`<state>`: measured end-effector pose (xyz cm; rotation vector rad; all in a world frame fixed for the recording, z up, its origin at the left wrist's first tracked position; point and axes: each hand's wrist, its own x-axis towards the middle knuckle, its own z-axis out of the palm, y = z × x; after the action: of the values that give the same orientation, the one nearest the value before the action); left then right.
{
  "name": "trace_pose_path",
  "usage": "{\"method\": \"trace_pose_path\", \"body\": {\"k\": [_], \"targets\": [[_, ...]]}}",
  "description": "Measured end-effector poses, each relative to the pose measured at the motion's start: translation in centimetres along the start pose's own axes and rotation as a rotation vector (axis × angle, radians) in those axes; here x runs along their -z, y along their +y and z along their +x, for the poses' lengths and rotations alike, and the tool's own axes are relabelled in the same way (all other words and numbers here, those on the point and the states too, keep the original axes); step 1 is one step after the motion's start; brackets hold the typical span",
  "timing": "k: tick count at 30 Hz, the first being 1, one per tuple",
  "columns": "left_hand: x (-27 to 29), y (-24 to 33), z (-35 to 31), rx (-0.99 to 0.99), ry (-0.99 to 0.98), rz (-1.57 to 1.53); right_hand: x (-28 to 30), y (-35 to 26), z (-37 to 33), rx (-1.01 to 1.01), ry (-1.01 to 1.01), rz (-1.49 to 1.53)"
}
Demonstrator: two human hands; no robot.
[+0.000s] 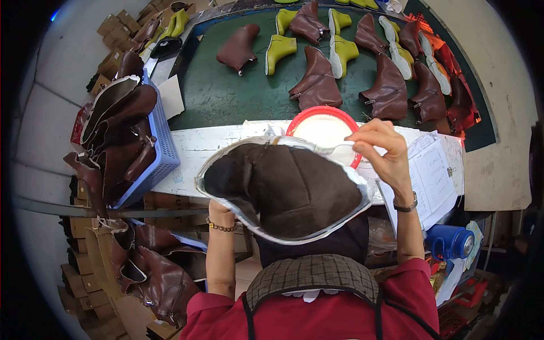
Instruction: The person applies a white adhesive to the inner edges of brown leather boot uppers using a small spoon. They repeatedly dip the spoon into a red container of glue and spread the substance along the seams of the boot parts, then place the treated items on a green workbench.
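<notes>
the right hand is raised at the near right edge of the red-rimmed tub, wrist bent inward, thumb and fingertips pinched on a slim white tool whose exact kind i cannot tell. its forearm rises nearly upright, with a dark watch at the wrist. the left hand, nearer the body and left of the tub, is mostly hidden under a brown boot upper; it seems to support it from below, but i cannot tell how its fingers close. a beaded bracelet circles that wrist. the hands are apart, with the upper between them, its wide opening facing up and its pale rim slanting toward the right hand, in front of the tub and partly covering it.

the tub, holding white paste, sits on a white worktop. beyond it spreads a green mat with brown boots and yellow-green boots. right of the tub lie written sheets; nearer the body on that side is a blue flask. well left of it, a blue crate is heaped with brown uppers, and cardboard boxes are stacked farther out.
</notes>
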<state>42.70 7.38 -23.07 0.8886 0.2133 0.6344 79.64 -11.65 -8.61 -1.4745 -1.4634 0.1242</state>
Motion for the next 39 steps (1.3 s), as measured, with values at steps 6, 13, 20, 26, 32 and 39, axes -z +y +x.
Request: {"method": "trace_pose_path", "body": {"k": [6, 13, 20, 26, 32, 39], "targets": [[-7.3, 3.3, 2.5, 0.072, -0.139, 0.181, 1.0, -1.7, 2.3, 0.138, -0.043, -0.052], [-10.0, 3.9, 2.7, 0.527, -0.016, 0.187, 1.6, -1.7, 5.2, 0.272, -0.232, -0.155], [-11.5, 2.8, 4.2, 0.703, -0.207, 0.288, -1.6, -2.4, 8.1, 0.455, -0.322, -0.073], [-9.5, 2.3, 3.3, 0.195, -0.243, 0.267, -1.0, -0.6, 6.5, 0.352, -0.177, 0.028], [2.8, -1.3, 0.8, -0.285, -0.055, 0.458, -1.3, 2.4, 1.2, 0.05, -0.059, 0.175], [-2.4, 3.1, 0.6, -0.167, 0.127, 0.076, -1.5, 6.0, -3.8, -0.258, 0.141, 0.388]]}}
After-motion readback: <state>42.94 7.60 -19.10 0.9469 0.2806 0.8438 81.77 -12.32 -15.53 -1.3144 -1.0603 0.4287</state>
